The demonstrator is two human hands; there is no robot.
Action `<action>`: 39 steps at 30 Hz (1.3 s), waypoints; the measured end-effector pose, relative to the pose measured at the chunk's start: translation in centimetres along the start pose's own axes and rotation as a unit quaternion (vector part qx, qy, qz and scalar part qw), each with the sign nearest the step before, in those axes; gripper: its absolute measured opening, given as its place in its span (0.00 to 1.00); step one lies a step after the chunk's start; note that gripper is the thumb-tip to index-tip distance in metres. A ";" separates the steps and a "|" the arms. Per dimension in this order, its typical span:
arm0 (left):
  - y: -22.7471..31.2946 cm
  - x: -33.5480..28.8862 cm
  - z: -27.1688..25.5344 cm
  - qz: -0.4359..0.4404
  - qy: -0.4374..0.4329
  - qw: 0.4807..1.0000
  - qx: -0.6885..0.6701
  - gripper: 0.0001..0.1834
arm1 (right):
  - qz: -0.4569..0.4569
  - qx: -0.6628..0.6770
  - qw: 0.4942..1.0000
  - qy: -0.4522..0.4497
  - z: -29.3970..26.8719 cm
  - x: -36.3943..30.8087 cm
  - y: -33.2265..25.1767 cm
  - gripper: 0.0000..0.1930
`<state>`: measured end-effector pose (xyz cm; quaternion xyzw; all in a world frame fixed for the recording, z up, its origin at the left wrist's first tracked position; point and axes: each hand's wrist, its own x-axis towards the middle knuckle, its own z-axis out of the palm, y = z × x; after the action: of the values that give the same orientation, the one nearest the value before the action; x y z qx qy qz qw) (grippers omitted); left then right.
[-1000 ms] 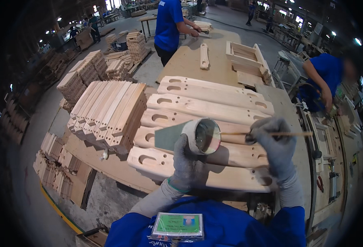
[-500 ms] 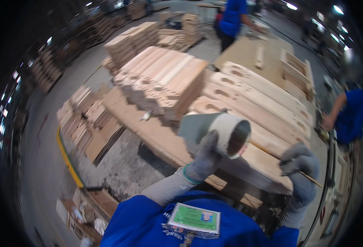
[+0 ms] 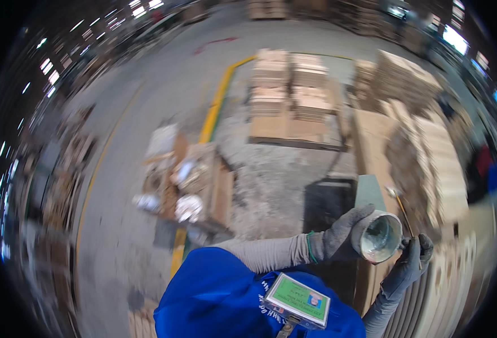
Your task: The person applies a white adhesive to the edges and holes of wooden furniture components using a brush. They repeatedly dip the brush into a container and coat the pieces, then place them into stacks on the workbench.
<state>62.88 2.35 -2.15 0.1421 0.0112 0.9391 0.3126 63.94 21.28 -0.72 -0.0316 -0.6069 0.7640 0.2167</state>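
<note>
Curling its fingers round the left side of a round, pale cup [image 3: 359, 239], the person's left hand [image 3: 334, 235] grips it with the mouth turned upward. The right hand [image 3: 411, 262] is just to the cup's right, its fingers pinched on the lower end of a thin stick [image 3: 403, 212] with a whitish tip; from here I can't tell whether those fingers touch the rim. So the cup sits between the two hands, both gloved in grey cloth, the left with a green cuff edge [image 3: 311, 248]. Inside, the cup looks shiny and greenish, and a flat grey-green piece [image 3: 368, 191] shows just beyond its rim. I count one cup, one stick and one such piece.

One green-and-white badge [image 3: 297, 301] lies on the blue shirt [image 3: 214, 293]. At the right, slotted pale boards [image 3: 454, 276] lie side by side, too blurred to number; beyond them a ridged wood pile [image 3: 446, 169] rests on a flat tan board [image 3: 372, 135]. Farther out, two columns of stacked wood [image 3: 270, 84] stand side by side, and brown boxes [image 3: 223, 191] with crumpled, pale scraps [image 3: 189, 208] stand by a yellow floor line [image 3: 217, 104].
</note>
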 end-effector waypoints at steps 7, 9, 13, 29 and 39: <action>11.6 -14.2 1.4 0.185 0.032 0.982 0.022 0.27 | 0.048 -0.061 0.931 -0.356 21.1 -5.1 6.5 0.08; 13.6 -17.4 1.8 0.232 0.022 0.972 -0.010 0.26 | 0.116 -0.057 0.858 -0.498 24.7 -5.1 7.4 0.09; 16.0 -22.1 2.8 0.394 0.115 0.910 0.061 0.25 | 0.270 -0.012 0.711 -0.649 31.8 -5.5 11.2 0.13; 9.7 -33.8 5.7 0.848 0.456 0.270 0.022 0.33 | 0.514 -0.015 0.495 -0.701 69.6 -26.4 41.6 0.27; 5.8 -32.8 3.8 0.859 0.492 -0.049 -0.134 0.31 | 0.307 -0.268 0.634 -0.657 71.1 -37.6 46.1 0.19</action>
<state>85.61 -21.95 -6.36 0.5017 0.0944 -0.2942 0.8080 62.29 -65.36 -33.59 0.2379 -0.7223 0.4087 -0.5046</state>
